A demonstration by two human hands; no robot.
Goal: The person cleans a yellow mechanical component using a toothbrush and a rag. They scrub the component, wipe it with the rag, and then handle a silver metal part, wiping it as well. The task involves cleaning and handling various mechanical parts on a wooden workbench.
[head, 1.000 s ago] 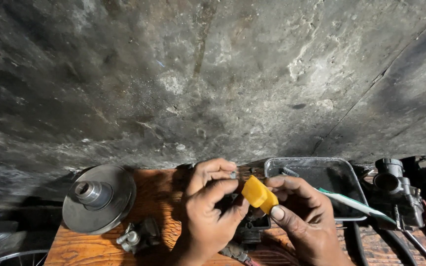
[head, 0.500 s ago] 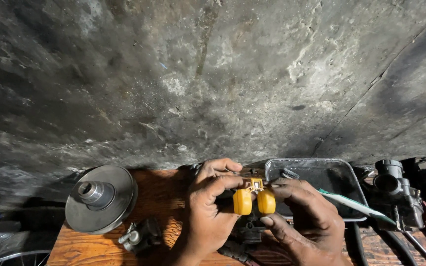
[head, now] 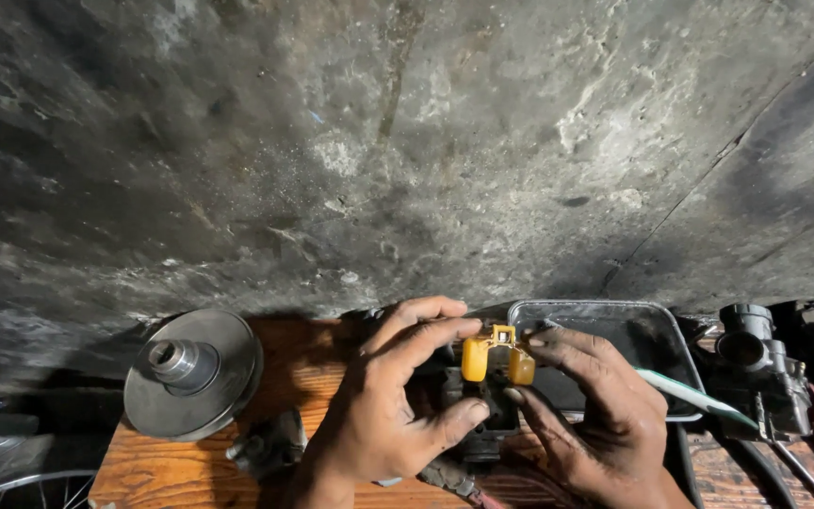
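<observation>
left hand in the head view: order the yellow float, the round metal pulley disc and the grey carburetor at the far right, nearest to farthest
1. Yellow float: pinched at the left hand fingertips, with the right hand on its other side.
2. Round metal pulley disc: lying on the wooden bench, off to the left.
3. Grey carburetor: far right, beyond the metal tray.

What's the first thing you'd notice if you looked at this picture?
The bright yellow two-lobed part stands out, pinched between the left hand and right hand low in the middle. To the left, a round grey metal disc sits on the wooden bench. A dark metal tray lies just right of the hands.
</observation>
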